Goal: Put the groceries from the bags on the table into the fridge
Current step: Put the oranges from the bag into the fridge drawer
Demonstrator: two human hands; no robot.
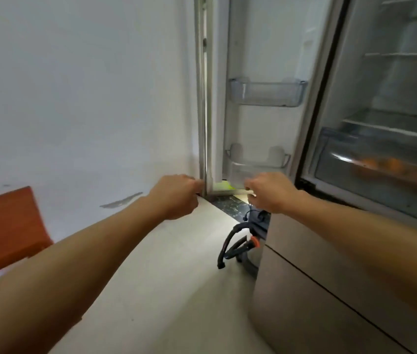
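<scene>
While the fridge door [261, 80] is standing wide open against the white wall [74, 85], the person is reaching both arms toward its bottom corner. The left hand [176, 195] is curling its fingers [197, 185] round the door's outer edge, probably bracing or steadying it. The right hand [270, 191] is working at the lowest door bin [258, 162], with its fingers pinched narrowly on something pale there; a yellow-green item [224, 186] is lying just beside them at the foot of the door, and I cannot tell whether the hand is actually holding it. That spot suits a grocery item being tucked low into the door. The upper door bin [268, 94] is looking empty. Inside the fridge [381, 98], orange produce [391, 164] is sitting blurred in the crisper drawer [342, 154]. A black hose [230, 247] is lying on the floor [164, 277] beside the cabinet, and an orange chair [3, 226] is standing at the left. The bags and counter are not showing, and no brand, label or writing is readable anywhere.
</scene>
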